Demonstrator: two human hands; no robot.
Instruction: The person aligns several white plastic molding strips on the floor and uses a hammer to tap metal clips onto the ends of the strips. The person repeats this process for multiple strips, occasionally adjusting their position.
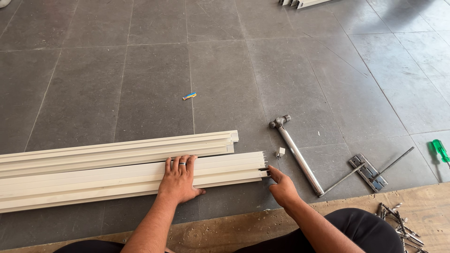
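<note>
The left hand [178, 180] lies spread flat on a ribbed cream profile [117, 180] (smooth, long), while the right hand [281, 187] pinches its end.

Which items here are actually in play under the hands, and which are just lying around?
In hand:
- near cream profile, left hand flat on it
- small dark piece at its end, right hand fingertips at it

Lying about:
- far cream profile
- hammer
- hinge
- thin rods
- green screwdriver
- screws
- blue-yellow scrap
- small white block
</note>
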